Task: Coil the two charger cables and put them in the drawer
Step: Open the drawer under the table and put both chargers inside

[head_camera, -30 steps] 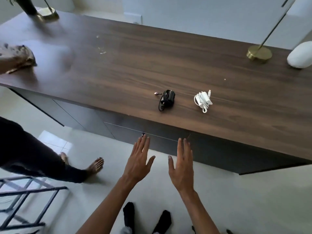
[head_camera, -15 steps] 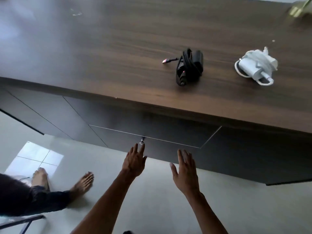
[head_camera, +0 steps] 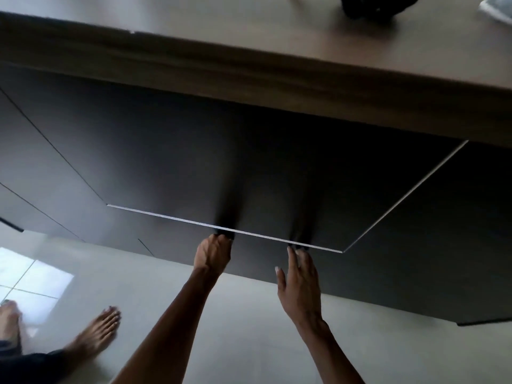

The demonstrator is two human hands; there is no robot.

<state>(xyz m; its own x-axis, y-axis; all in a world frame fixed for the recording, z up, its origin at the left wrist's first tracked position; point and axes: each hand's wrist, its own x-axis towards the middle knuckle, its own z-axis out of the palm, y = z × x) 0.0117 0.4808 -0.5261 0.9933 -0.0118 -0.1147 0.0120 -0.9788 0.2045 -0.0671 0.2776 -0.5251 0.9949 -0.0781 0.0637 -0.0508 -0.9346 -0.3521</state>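
The drawer front (head_camera: 277, 176) is a dark flat panel under the wooden tabletop (head_camera: 249, 31), with a thin pale line along its lower edge. My left hand (head_camera: 212, 256) has its fingers curled under that edge near the middle. My right hand (head_camera: 300, 284) reaches the same edge further right, fingers straighter, tips tucked behind it, thumb apart. The coiled black charger cable (head_camera: 379, 5) lies on the tabletop at the top of the view, mostly cut off. Only a sliver of the coiled white charger cable (head_camera: 498, 9) shows in the top right corner.
Another person's bare foot (head_camera: 97, 331) and dark trouser leg (head_camera: 30, 367) stand on the pale floor at lower left. More dark cabinet panels (head_camera: 55, 162) run to the left and right of the drawer. The tabletop overhangs the drawer.
The view has dropped closer to the cabinet. Both hands moved forward from open in mid-air to the drawer front's lower edge, and the left hand's fingers have curled under it.
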